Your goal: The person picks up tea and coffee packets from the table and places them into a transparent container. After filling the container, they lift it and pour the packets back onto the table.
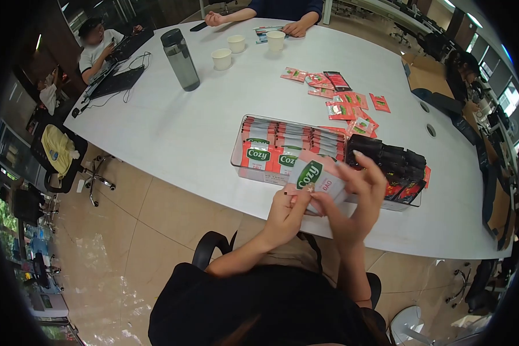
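Observation:
My left hand [286, 214] is closed on a few white-and-pink Cozy sachets [328, 180], pinching their lower left corner above the table's front edge. At their right side is my right hand [356, 205], fingers spread and curved, its thumb against the lower part of the sachets. Just behind them stands a clear plastic box [251, 173] packed with upright Cozy sachets [258, 154]. To its right, partly hidden by my right hand, a second clear box [409, 202] is filled with black-and-red packets [386, 155].
Loose red sachets [343, 109] lie scattered behind the boxes. A grey bottle [180, 60] and several paper cups [221, 59] stand farther back on the white table [155, 132]. Across it are another person's hands [295, 29]. A laptop [118, 81] sits left, opened cardboard boxes [429, 78] right.

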Demonstrator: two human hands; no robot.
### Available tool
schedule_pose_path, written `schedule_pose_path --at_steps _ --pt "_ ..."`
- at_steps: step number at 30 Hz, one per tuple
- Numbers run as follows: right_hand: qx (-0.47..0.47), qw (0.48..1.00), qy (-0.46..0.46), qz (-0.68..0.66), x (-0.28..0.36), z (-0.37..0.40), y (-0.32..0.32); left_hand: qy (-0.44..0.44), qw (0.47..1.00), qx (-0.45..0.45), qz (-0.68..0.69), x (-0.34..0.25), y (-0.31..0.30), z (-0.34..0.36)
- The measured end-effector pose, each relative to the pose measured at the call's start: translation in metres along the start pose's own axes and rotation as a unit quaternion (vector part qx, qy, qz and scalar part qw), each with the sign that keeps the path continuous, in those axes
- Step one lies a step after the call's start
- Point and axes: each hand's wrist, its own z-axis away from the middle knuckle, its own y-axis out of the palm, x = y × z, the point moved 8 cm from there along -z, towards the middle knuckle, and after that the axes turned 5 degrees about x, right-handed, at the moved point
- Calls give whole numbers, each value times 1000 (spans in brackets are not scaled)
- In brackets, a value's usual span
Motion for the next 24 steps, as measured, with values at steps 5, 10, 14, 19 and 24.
schedule_pose_path --at_steps 5,10,14,19,24 --pt "127 977 117 -122 -17 -9 3 0 1000 13 17 -1 6 16" --pt "168 924 211 -270 -27 -3 19 -4 1000 20 -6 -6 -7 22" --pt "67 914 232 -325 -40 -3 21 77 991 -47 -98 -25 -27 25" --pt "8 898 277 -341 -47 -6 31 157 958 -237 -32 -41 -92 41" --pt "54 919 227 -317 -39 -17 64 205 909 -363 2 -47 -146 47"
